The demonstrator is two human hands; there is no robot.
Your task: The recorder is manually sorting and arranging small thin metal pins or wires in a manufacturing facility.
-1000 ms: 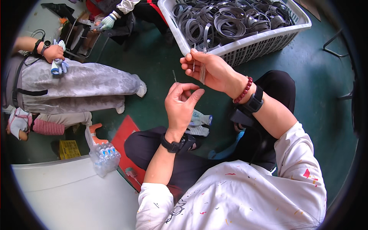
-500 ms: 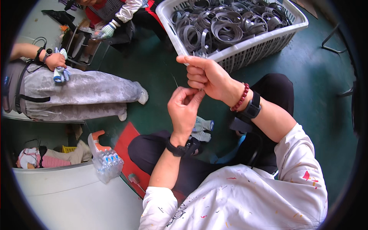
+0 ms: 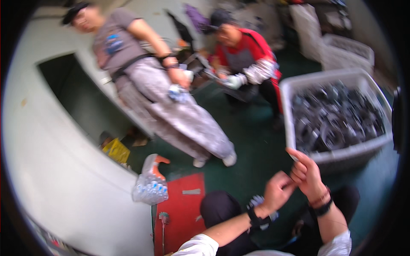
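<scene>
Fingers (image 3: pixel 287 182) of the left hand (image 3: pixel 277 192) and right hand (image 3: pixel 305 173) meet, pinched narrow on something too small and blurred to identify. Held near, above the lap, beside the white crate (image 3: pixel 337 160) of dark metal rings (image 3: pixel 337 115). Judged light and thin; pinch near its ends.
</scene>
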